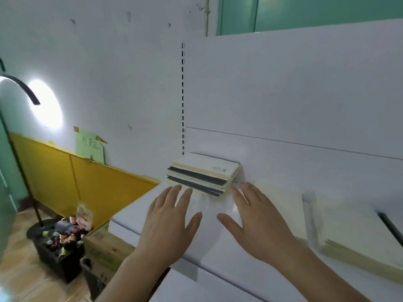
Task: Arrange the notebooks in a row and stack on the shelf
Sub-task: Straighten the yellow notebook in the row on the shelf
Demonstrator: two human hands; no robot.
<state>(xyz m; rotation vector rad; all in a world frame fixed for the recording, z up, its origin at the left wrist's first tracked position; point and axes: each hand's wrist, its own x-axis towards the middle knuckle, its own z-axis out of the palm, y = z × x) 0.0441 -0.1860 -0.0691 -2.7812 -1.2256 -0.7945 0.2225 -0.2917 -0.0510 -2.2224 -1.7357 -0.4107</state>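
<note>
A stack of notebooks (204, 174) with cream and dark covers lies flat at the back left of the white shelf (209, 253), against the back panel. My left hand (169, 216) hovers just in front of the stack, fingers spread, holding nothing. My right hand (254, 216) is level with it to the right, also spread and empty, fingertips near the stack's right front corner. A second pile of cream notebooks (357, 236) lies flat at the right end of the shelf, blurred.
The shelf's back panel (283, 94) rises behind the stack. Left of the shelf, on the floor, stand a black crate of rubbish (63, 240), cardboard boxes (104, 251), a yellow board (72, 177) and a lamp stand (24, 171).
</note>
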